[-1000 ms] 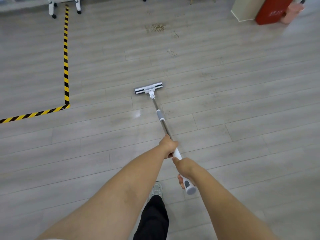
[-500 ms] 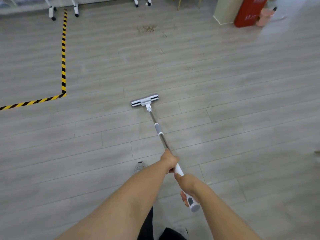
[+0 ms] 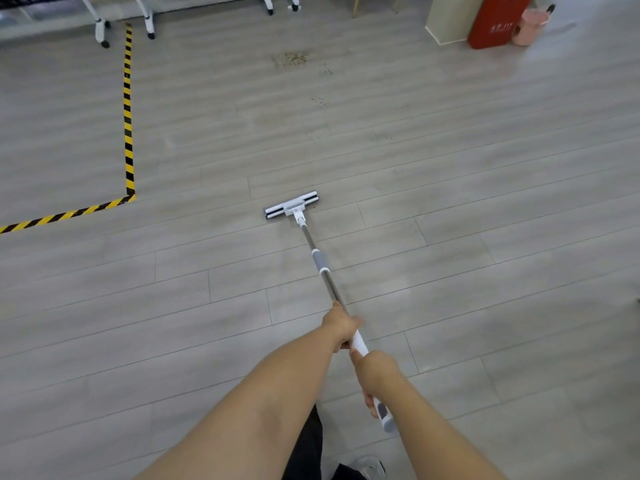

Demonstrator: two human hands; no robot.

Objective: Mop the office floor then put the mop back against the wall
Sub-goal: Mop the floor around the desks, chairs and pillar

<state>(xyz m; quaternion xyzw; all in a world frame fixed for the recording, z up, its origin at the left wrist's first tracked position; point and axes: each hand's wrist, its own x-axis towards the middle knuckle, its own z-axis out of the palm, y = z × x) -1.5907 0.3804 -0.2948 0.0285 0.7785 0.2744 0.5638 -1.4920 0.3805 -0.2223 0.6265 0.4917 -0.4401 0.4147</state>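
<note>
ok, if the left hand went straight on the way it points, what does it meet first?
Likely the grey collar on the mop pole: the left hand points down the pole, bare metal between. Beyond it, the mop head.

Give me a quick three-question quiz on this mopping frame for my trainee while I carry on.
1. True or false: the mop head lies flat on the floor.
2. The left hand and right hand both grip the mop handle. Which is nearer the mop head? A) left B) right C) level
3. Fill in: the floor tape is striped yellow and ____.
Key: 1 true; 2 A; 3 black.
</note>
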